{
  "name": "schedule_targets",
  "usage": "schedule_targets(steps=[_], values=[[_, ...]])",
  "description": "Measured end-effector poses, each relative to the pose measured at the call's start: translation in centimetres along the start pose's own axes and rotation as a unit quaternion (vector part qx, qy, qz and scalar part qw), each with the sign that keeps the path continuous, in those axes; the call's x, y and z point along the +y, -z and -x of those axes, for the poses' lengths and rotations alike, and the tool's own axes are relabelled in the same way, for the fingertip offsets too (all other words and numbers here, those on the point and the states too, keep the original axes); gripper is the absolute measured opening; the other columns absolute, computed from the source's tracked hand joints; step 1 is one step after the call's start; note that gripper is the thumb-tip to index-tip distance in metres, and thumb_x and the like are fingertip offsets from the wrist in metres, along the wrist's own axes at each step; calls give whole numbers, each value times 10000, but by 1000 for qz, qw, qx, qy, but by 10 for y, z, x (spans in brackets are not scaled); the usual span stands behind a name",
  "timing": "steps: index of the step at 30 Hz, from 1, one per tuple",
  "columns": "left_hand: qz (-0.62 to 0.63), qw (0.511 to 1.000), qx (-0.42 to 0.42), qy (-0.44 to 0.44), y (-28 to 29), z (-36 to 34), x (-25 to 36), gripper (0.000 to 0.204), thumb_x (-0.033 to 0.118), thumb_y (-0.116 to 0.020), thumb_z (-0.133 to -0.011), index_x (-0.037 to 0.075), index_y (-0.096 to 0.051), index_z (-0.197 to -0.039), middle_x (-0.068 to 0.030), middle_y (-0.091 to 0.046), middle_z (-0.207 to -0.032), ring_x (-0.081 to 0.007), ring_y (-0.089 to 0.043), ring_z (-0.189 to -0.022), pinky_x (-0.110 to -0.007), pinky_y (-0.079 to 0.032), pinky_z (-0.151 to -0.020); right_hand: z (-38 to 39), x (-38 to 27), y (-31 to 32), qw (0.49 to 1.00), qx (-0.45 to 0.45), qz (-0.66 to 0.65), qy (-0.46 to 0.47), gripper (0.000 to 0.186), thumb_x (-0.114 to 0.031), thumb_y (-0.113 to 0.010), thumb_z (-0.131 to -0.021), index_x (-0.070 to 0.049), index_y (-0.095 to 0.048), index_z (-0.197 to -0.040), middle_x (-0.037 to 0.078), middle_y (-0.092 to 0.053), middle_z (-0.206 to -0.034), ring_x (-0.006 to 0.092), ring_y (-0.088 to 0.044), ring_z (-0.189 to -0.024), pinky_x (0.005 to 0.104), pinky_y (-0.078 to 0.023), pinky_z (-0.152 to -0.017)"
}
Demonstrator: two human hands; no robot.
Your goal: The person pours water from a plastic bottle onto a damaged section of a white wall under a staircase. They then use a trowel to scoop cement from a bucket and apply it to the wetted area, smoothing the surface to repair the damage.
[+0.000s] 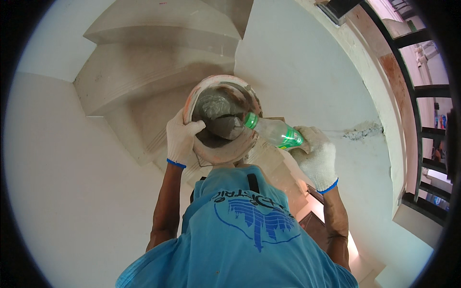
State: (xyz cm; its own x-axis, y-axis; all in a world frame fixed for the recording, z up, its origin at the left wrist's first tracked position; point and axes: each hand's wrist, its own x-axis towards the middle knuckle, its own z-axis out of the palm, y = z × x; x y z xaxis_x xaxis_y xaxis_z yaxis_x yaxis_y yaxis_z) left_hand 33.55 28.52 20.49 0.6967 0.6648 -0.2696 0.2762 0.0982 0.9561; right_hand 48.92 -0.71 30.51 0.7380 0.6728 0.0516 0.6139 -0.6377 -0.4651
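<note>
Clear glossy plastic bottle [276, 133], knitted cloth gloves [181, 139], matt plastered wall [297, 67]

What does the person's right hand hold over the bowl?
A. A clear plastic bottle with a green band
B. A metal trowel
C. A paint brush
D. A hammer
A: the gloved right hand grips a clear plastic bottle with a green band, tilted so its mouth points into the bowl of grey mix, while the gloved left hand holds the bowl's rim.

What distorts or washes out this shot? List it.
Head view: fisheye bends the stair edges and window bars; black vignette rings the frame; daylight overexposes the window; soft, even light on the bucket, bottle and both hands, all sharp.
</note>
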Motion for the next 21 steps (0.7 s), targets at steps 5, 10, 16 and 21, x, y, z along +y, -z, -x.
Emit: schedule_targets(steps=[5,10,16,21], values=[[15,1000,-20,-11,0,-1,3,590,103,-747,-783,-98,-648,-1328,-110,-719,-1158,-172,-665,-1020,-314,-525,-931,-3,-4,-6,994,-28,90,56,303,-84,-768,-706,-96,-715,-1004,117,-666,-850,360,-651,-797,483,-512,-705],[12,999,-27,-14,0,0,1,590,94,-748,-783,-89,-649,-1336,-108,-720,-1170,-175,-667,-1035,-317,-524,-946,-9,-2,-17,979,-60,180,79,177,-115,-742,-735,-81,-662,-889,112,-658,-822,332,-656,-777,476,-492,-696],[32,999,-29,-1,0,4,5,582,89,-745,-782,-83,-654,-1330,-105,-718,-1172,-172,-666,-1034,-312,-520,-951,-10,-3,-25,971,-65,215,82,151,-147,-738,-748,-87,-643,-848,115,-650,-809,319,-664,-779,475,-484,-696],[57,998,-18,4,-1,7,7,585,94,-748,-776,-86,-653,-1325,-103,-716,-1145,-172,-661,-1010,-311,-519,-934,-5,4,-26,972,-76,210,67,156,-143,-735,-748,-84,-673,-879,121,-665,-829,320,-671,-793,474,-487,-717]])
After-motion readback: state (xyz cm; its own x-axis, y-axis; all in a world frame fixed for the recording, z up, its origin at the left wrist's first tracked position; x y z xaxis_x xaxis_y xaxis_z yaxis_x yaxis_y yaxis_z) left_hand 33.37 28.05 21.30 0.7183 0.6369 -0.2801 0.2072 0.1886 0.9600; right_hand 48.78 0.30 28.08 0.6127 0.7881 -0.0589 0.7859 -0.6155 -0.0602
